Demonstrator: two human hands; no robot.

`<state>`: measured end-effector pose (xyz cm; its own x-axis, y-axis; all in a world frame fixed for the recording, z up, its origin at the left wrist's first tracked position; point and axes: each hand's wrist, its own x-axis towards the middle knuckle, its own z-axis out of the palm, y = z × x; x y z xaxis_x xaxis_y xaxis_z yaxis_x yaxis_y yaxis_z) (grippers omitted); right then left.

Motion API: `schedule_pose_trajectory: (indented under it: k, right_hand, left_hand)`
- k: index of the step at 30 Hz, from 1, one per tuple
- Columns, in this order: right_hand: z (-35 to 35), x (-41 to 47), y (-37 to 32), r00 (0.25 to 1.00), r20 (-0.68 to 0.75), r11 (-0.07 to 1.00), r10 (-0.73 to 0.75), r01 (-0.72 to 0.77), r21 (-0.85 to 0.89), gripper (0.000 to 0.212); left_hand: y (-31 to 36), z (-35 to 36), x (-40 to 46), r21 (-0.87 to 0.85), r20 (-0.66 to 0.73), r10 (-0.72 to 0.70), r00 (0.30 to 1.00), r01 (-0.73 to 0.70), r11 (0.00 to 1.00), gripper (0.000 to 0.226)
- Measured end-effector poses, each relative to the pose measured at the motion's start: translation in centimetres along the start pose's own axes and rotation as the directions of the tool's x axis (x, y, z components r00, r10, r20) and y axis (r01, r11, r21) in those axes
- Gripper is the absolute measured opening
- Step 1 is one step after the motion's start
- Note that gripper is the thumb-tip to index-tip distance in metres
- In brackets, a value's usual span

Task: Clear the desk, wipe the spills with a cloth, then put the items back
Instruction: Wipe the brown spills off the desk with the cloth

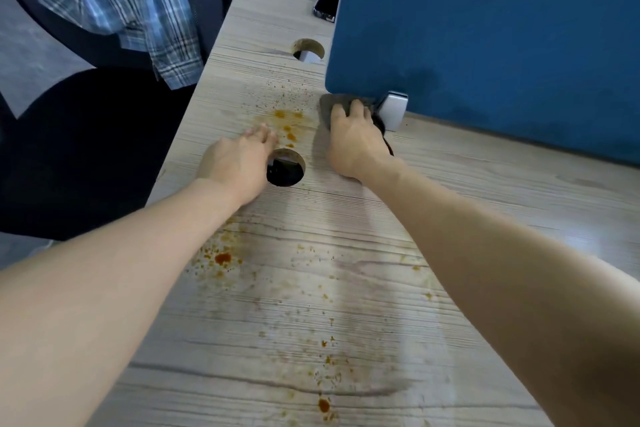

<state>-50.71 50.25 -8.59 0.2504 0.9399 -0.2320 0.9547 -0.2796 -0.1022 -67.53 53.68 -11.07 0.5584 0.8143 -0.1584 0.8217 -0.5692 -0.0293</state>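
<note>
**A:** Where was the cloth at that point?

**B:** On the surface, right at the foot of the blue divider, just beside its metal bracket. The right hand lay on top of it, fingers curled down over the cloth and pressing it flat.

**A:** And the other hand?

**B:** The left hand rested palm down just on the far side of the divider's nearer cable hole, fingers straight and close together, holding nothing. It looked like a brace. Both arms were stretched well forward from the body.

**A:** How should the wipe have gone from there?

**B:** I'd judge the spills were mostly still to do. Orange spots sat between the two hands, near the divider's corner, and more were scattered further from the divider, toward the person. Best to keep the palm heavy on the cloth, sweep away from the bracket in overlapping strokes, and steer round the cable hole so nothing got pushed into it. The left fingertips were near the wet spots and could smear them.

**A:** Anything else near the divider?

**B:** A small dark device against its far edge.
</note>
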Motion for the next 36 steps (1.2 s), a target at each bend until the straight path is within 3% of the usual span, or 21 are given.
schedule_pose_trajectory:
  k: [3,6,8,15,21,23,27,29,34,36]
  right_hand:
    - [-0.1,-0.9,1.0,0.998,-0.062,0.999,-0.029,0.027,-0.031,0.042]
    - [0.0,-1.3,1.0,0.987,-0.159,0.954,-0.027,-0.022,-0.299,0.039]
    - [0.2,-1.0,0.4,0.982,-0.190,0.934,-0.020,-0.049,-0.353,0.038]
    - [-0.2,1.3,0.4,0.981,-0.189,0.997,-0.054,0.044,-0.058,0.037]
    - [-0.3,-0.6,1.9,0.973,-0.221,0.968,-0.059,0.001,-0.253,0.025]
    - [-0.4,-0.4,1.1,0.972,-0.232,0.971,-0.043,-0.014,-0.240,0.022]
    - [-0.3,1.2,-0.5,0.967,-0.249,0.998,0.053,-0.046,0.034,0.023]
    - [-0.6,1.2,0.2,0.976,-0.211,0.996,0.049,-0.032,0.084,0.028]
    - [-0.7,-0.6,1.7,0.979,-0.196,0.983,-0.058,0.022,-0.181,0.022]
    - [-0.7,-0.2,0.6,0.974,-0.227,0.988,-0.018,-0.017,-0.151,0.021]
  left_hand:
    - [0.0,0.1,0.0,0.001,0.007,-0.012,1.000,0.012,1.000,0.057]
    - [0.0,0.2,-0.1,-0.005,0.003,-0.014,1.000,0.014,1.000,0.056]
    - [0.0,0.1,-0.1,-0.014,0.001,-0.012,1.000,0.012,1.000,0.056]
    - [-0.2,0.1,0.0,-0.020,-0.012,0.010,1.000,-0.010,1.000,0.058]
    - [-0.3,0.1,-0.1,-0.025,-0.011,0.017,1.000,-0.017,1.000,0.056]
    - [-0.4,0.2,-0.1,-0.030,-0.017,0.023,1.000,-0.023,0.999,0.054]
    - [-0.5,0.3,-0.2,-0.044,-0.029,0.032,0.999,-0.034,0.998,0.053]
    - [-0.5,0.2,-0.2,-0.035,-0.022,0.035,0.999,-0.036,0.999,0.054]
    - [-0.3,-0.2,-0.3,-0.012,-0.009,0.031,0.999,-0.031,0.999,0.053]
    - [-0.2,-0.2,-0.2,-0.011,0.002,0.032,0.999,-0.032,0.999,0.053]
